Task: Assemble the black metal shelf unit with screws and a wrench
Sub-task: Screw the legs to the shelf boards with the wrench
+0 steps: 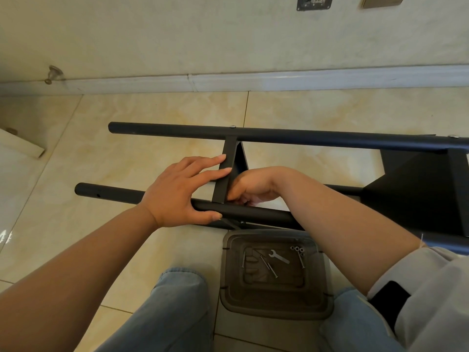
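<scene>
While two hands (177,191) (250,186) steady shelf (225,174), one wrench (278,256)

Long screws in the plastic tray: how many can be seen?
4. In the tray: one at the left, two crossing in the middle, one at the right. More may be hidden.
</scene>
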The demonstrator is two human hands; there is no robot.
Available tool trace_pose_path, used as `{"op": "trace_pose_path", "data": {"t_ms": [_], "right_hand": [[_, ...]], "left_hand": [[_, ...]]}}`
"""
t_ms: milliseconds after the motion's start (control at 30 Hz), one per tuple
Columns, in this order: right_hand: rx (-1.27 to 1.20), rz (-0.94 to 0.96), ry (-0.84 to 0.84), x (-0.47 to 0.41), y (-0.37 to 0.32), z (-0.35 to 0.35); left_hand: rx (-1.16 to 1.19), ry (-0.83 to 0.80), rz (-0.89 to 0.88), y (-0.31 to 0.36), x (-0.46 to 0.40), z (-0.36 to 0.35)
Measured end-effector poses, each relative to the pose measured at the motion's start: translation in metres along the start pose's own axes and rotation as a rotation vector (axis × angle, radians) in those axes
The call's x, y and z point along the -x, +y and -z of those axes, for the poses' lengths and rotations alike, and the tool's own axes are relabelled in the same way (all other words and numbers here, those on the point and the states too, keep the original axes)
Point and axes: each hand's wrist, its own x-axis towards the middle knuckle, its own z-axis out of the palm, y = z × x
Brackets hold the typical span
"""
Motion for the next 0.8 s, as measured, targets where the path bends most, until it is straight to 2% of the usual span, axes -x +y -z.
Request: {"op": "trace_pose_path", "data": {"t_ms": [800], "right_hand": [[0.045, 0.046, -0.023, 0.0009, 0.0021, 0.0047]], "left_hand": [[-0.010, 0.003, -0.006, -0.0002, -0.0012, -0.0002]]}}
